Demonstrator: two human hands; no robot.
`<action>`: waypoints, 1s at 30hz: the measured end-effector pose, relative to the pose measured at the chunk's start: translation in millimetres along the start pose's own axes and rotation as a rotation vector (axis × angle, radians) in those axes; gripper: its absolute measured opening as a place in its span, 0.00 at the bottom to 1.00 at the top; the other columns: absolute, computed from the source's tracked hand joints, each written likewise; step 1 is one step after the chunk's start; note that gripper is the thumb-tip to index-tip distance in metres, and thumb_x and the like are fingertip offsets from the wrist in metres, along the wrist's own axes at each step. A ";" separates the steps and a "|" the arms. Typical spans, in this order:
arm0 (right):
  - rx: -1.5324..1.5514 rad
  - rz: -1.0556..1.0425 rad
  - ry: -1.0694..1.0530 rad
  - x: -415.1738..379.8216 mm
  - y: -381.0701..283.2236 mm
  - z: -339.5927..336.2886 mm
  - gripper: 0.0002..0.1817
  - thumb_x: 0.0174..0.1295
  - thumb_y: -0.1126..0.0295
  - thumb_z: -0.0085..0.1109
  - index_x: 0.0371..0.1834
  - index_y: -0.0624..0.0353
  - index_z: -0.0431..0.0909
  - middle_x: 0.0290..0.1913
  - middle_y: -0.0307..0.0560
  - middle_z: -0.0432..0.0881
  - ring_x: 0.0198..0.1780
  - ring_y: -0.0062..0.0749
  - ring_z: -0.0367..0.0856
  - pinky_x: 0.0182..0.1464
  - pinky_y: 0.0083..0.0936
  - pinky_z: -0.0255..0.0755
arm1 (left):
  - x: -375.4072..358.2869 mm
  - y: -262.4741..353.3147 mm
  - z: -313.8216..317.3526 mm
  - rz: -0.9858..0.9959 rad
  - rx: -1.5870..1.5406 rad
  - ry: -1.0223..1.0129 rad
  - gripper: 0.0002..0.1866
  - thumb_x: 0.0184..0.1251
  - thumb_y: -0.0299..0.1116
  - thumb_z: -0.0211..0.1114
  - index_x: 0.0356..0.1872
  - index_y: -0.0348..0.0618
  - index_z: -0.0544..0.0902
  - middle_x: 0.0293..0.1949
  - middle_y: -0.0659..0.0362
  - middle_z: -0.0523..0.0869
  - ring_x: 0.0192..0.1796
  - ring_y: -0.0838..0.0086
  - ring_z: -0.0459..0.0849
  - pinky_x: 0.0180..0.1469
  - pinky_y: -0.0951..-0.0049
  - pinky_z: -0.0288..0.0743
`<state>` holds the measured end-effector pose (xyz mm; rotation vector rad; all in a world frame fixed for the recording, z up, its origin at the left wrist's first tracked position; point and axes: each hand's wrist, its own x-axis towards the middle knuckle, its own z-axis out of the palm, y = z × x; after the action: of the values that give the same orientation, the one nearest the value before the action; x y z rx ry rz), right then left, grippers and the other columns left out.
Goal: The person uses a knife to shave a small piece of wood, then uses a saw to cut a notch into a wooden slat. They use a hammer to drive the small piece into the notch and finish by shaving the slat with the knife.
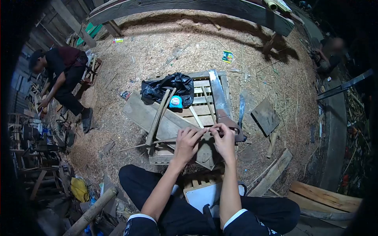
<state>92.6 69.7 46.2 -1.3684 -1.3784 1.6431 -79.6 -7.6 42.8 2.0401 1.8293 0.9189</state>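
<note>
My left hand and my right hand meet over a low slatted wooden stand, thumbs and fingers pinched together. Whatever lies between the fingertips is too small to make out. A pale wood strip ends right by the fingertips. Close to my right hand is the brown handle of a handsaw, its blade pointing away from me. Left of the strip, a blue and white tape measure rests against a black plastic bag. Joined wooden sticks lie across a grey board.
A machete and a square wood block are right of the stand. Another person bends down at the left; a second person is at the far right. A long wooden beam spans the back. Shavings cover the ground.
</note>
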 end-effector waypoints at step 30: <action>-0.699 -0.311 0.284 70.7 -14.2 -66.9 0.21 0.72 0.49 0.64 0.45 0.58 0.85 0.66 0.52 0.79 0.68 0.52 0.72 0.71 0.47 0.62 | -16.0 -26.0 35.5 0.420 0.131 -0.048 0.27 0.59 0.52 0.77 0.59 0.56 0.86 0.68 0.61 0.83 0.74 0.64 0.79 0.78 0.19 0.46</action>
<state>131.9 159.6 40.6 -1.5679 -1.9559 0.7452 -79.3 -10.4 -4.0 2.5648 1.4964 0.8540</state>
